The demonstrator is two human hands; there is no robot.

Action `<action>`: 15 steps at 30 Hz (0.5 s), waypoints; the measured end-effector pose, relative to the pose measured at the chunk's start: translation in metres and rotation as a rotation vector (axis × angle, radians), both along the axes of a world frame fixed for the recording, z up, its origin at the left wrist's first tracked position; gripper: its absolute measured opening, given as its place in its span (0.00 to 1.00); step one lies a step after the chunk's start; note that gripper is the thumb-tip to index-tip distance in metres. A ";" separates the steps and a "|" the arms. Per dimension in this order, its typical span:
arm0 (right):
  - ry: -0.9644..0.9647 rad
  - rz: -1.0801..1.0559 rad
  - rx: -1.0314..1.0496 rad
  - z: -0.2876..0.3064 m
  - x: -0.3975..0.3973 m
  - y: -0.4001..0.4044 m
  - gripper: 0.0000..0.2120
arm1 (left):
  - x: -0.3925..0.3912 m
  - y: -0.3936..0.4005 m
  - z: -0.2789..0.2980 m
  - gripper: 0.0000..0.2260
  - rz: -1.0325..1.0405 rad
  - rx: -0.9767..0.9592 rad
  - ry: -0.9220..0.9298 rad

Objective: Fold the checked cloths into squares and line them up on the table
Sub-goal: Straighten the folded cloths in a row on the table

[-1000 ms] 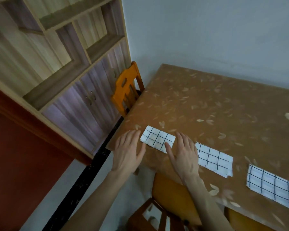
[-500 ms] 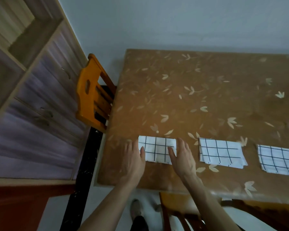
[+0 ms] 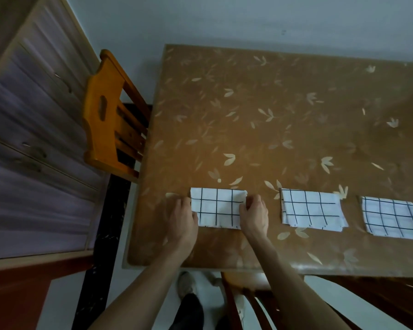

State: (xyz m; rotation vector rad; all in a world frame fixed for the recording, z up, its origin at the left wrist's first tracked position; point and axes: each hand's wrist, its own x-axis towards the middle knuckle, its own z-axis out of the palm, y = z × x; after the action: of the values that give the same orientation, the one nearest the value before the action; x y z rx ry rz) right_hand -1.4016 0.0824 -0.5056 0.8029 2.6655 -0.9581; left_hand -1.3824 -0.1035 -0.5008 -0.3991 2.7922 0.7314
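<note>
White checked cloth (image 3: 217, 207), folded and lying left of the middle cloth (image 3: 310, 207) near the surface's (image 3: 272, 110) front edge, is gripped at either side by left hand (image 3: 182, 219) and right hand (image 3: 254, 214), probably to square it into the row.

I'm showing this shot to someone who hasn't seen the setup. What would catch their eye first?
Three white checked cloths in a row along the near edge of the brown leaf-patterned table. The left hand and right hand flank the leftmost cloth; the middle cloth and right cloth lie untouched. An orange chair stands at the table's left end.
</note>
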 end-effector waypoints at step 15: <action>0.115 0.054 -0.062 -0.005 -0.005 0.025 0.06 | -0.004 0.003 -0.001 0.08 -0.003 0.007 0.011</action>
State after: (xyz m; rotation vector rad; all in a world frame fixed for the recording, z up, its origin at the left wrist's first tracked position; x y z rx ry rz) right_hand -1.4068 0.1079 -0.5105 0.6792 2.7228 -1.0994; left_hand -1.3865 -0.1007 -0.5020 -0.3907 2.7992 0.7446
